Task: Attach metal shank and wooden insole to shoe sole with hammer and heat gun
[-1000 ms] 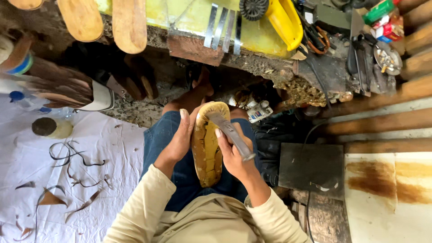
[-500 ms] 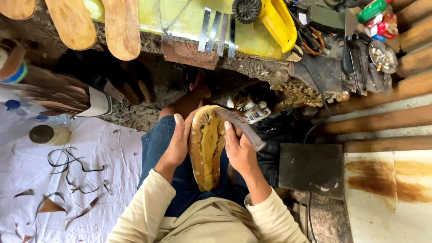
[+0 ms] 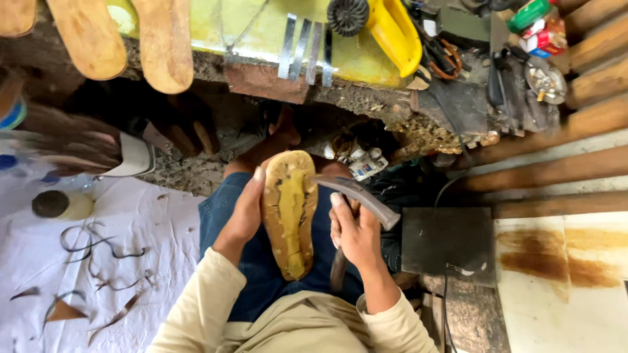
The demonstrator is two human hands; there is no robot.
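Tan shoe sole (image 3: 290, 212) held lengthwise over lap, yellow-glued face up; curved-head hammer (image 3: 356, 196) laid against right edge.

A rough, crumbling desk (image 3: 366, 98) runs along the top, its surface covered by a yellow-green sheet (image 3: 261, 33). Three flat tan wooden sole boards (image 3: 163, 42) hang over its left front edge. Near the middle of the front edge lie four thin grey metal strips (image 3: 304, 46) side by side. Just right of them sits a yellow plastic tool with a black ribbed wheel (image 3: 386, 26). Toward the right end lie dark pliers with orange grips (image 3: 445, 55), a round metal dish of small bits (image 3: 546, 78), and a green and red packet (image 3: 540, 26) at the far right corner.
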